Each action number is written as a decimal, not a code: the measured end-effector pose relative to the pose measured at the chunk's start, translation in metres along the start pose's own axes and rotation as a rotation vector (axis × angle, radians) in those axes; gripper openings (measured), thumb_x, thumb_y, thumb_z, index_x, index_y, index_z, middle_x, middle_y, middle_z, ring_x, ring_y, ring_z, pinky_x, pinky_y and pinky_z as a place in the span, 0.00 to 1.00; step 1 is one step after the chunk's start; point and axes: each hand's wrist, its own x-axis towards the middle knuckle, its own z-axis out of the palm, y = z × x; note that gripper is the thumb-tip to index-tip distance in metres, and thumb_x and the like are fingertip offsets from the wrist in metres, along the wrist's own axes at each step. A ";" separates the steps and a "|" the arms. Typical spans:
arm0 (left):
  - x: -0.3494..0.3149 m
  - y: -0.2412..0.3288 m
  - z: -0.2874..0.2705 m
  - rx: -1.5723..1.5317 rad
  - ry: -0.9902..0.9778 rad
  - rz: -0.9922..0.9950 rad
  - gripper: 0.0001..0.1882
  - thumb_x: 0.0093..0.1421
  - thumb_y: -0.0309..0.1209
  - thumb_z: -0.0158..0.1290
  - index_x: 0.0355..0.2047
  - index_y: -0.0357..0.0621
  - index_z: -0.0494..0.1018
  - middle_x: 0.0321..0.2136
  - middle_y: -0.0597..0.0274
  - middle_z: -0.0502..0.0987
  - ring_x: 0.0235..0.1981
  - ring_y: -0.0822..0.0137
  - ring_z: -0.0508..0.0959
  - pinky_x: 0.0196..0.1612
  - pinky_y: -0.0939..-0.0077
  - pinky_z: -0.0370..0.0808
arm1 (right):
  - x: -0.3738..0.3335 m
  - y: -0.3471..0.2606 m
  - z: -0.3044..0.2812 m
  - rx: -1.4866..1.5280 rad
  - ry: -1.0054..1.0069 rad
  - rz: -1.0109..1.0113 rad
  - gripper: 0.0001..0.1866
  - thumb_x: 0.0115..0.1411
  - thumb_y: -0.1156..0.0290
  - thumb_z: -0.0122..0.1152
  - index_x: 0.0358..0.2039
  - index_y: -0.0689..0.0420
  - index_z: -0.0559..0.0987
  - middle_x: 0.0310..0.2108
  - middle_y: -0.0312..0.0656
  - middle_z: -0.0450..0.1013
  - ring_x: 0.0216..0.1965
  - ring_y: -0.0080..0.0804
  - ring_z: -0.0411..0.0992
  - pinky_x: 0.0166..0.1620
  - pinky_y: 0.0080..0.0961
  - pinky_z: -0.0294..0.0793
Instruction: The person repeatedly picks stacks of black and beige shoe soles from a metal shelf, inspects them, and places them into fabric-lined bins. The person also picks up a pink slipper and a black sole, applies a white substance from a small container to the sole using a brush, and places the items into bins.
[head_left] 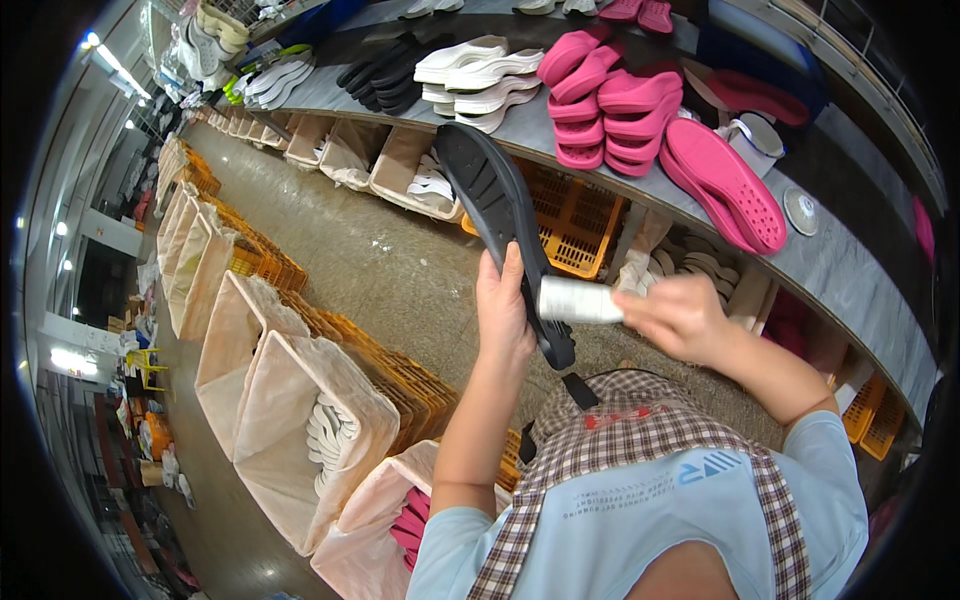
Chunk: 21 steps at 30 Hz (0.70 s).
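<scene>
In the middle of the head view I hold up a long black shoe sole [487, 185], tilted with its lower end toward me. My left hand [506, 315] is closed around its lower part, thumb along the face. My right hand [682, 315] is closed on a white cylindrical tool [580, 300], its front end against or just beside the sole's lower edge. The hand and tool are smeared by motion, so the tool's exact kind is unclear. Nearest on the bench lies a pair of larger pink soles [722, 185], with stacked pink soles [632, 112] beside them.
The grey bench [850, 265] curves along the right, carrying white soles [480, 75], black soles [390, 72], a white container [755, 140] and a round white disc [801, 212]. Orange crates [570, 215] sit beneath. Cloth-lined baskets [290, 420] line the left, some holding soles.
</scene>
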 end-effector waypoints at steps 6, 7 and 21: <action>-0.003 0.004 0.003 -0.201 -0.292 -0.032 0.16 0.61 0.35 0.50 0.47 0.45 0.63 0.22 0.61 0.68 0.15 0.75 0.65 0.15 0.83 0.65 | -0.019 0.068 0.001 0.575 0.454 0.678 0.14 0.61 0.71 0.55 0.46 0.62 0.76 0.41 0.39 0.75 0.39 0.18 0.70 0.43 0.18 0.69; 0.000 0.006 0.003 -0.192 -0.346 -0.005 0.18 0.61 0.39 0.50 0.47 0.45 0.62 0.23 0.60 0.69 0.16 0.75 0.67 0.15 0.83 0.67 | -0.029 0.078 -0.005 0.534 0.479 0.666 0.16 0.61 0.71 0.55 0.48 0.64 0.74 0.44 0.39 0.73 0.44 0.21 0.69 0.48 0.18 0.67; 0.012 0.000 0.018 -0.205 -0.396 0.003 0.19 0.61 0.38 0.51 0.49 0.46 0.61 0.25 0.59 0.69 0.18 0.74 0.69 0.16 0.83 0.70 | -0.191 0.187 -0.097 0.366 0.769 1.291 0.13 0.57 0.72 0.47 0.43 0.56 0.73 0.26 0.32 0.74 0.17 0.13 0.61 0.17 0.10 0.56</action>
